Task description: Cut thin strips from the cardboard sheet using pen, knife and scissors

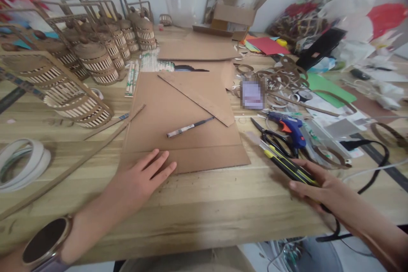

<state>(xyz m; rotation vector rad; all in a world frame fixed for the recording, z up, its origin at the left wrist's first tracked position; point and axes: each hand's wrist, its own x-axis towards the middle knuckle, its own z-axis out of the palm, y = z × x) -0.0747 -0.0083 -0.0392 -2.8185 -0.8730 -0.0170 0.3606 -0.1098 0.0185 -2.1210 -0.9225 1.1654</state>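
Note:
My left hand (148, 170) lies with its fingers spread on the near left edge of a flat brown cardboard sheet (188, 97). On that sheet rest a pen (181, 130) and a long cardboard strip (197, 101), which lies aslant. Over the table to the right, my right hand (321, 185) grips a yellow and black utility knife (287, 163), its pale blade end pointing to the upper left. Just beyond the knife are black scissors (270, 136) and a blue glue gun (288, 127); the knife partly covers the scissors.
Several slatted lantern-like crafts (95, 61) crowd the back left. White tape rolls (24, 163) and a thin brown strip (76, 163) lie at left. An open cardboard box (234, 12) stands at the back. Brown rings (287, 74) and green paper (331, 89) clutter the right.

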